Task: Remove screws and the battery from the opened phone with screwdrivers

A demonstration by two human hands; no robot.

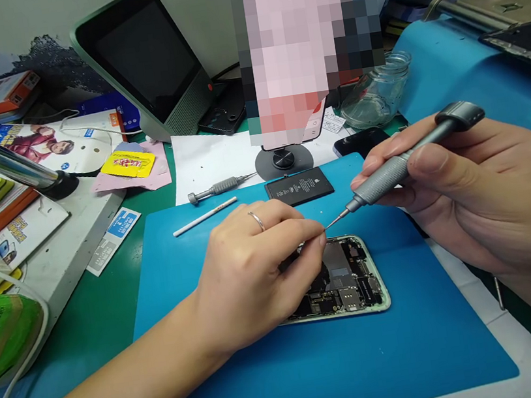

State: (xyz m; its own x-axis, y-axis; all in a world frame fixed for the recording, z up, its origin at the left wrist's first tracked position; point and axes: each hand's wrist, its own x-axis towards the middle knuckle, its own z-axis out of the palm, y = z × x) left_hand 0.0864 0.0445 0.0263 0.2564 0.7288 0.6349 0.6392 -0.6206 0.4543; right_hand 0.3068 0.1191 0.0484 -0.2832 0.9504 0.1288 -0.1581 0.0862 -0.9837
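My right hand (482, 195) grips a grey precision screwdriver (385, 177) by its knurled handle, the thin tip slanting down to the left. At that tip, the thumb and forefinger of my left hand (255, 266) are pinched together; whatever lies between them is too small to make out. Under my left hand lies an opened smartphone (348, 279) with its inner boards and parts exposed, its left part hidden by the hand. Behind it a black phone battery (299, 186) rests flat on the blue mat (320, 376).
A second screwdriver (222, 187) and a white stick (205, 217) lie behind my left hand. A round stand (284, 160), a glass jar (375, 101) and a dark phone (361, 142) stand farther back. At left are a smart display (147, 57), a metal pole (2, 153) and a green sponge-like object (6, 337).
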